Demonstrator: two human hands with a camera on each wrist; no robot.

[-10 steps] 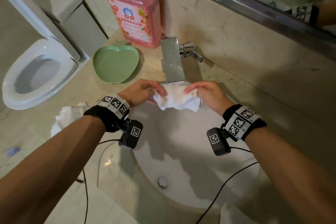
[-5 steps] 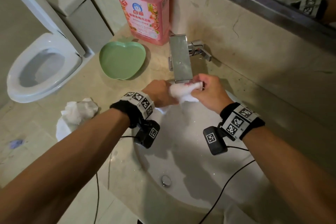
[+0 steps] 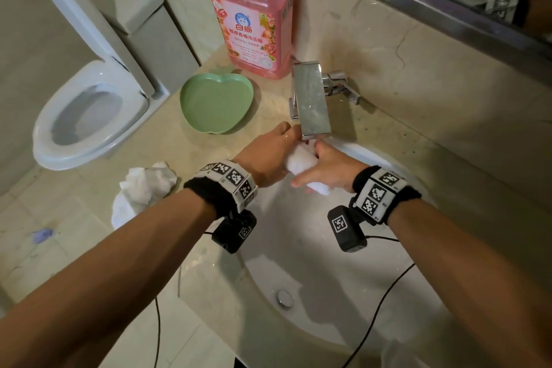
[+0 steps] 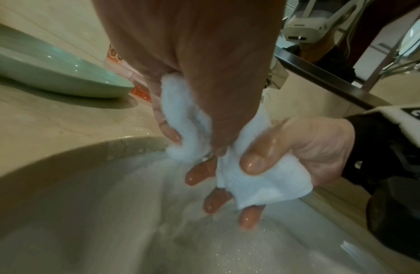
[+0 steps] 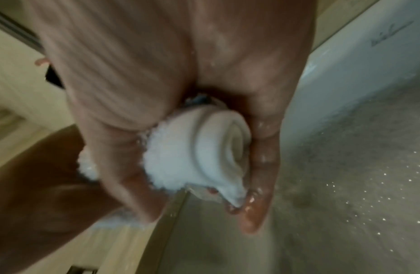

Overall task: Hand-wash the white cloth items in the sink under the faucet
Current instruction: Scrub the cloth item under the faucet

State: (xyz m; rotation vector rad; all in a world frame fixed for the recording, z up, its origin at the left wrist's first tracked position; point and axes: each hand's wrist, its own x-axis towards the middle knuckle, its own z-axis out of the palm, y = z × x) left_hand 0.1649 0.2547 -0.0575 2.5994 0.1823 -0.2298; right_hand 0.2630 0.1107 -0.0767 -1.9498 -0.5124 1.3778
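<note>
A small white cloth (image 3: pixel 301 160) is bunched into a tight roll just under the spout of the square chrome faucet (image 3: pixel 312 101), above the back of the white sink (image 3: pixel 313 263). My left hand (image 3: pixel 270 152) grips its left end and my right hand (image 3: pixel 327 169) grips its right end, the two hands touching. In the left wrist view the cloth (image 4: pixel 189 120) is squeezed in my left hand (image 4: pixel 204 64), and the right hand's wet thumb (image 4: pixel 253 164) presses on it. The right wrist view shows the rolled cloth (image 5: pixel 199 148) held in my wet right hand (image 5: pixel 258 166).
A second crumpled white cloth (image 3: pixel 149 182) lies on the counter left of the sink. A green apple-shaped dish (image 3: pixel 216 104) and a pink detergent bottle (image 3: pixel 254 15) stand behind it. The toilet (image 3: pixel 86 116) is at far left. The drain (image 3: pixel 285 297) is near the basin's front.
The cloth was spread between my two hands a second ago; the hands have since closed in on each other and squeezed it into a tight roll under the spout.
</note>
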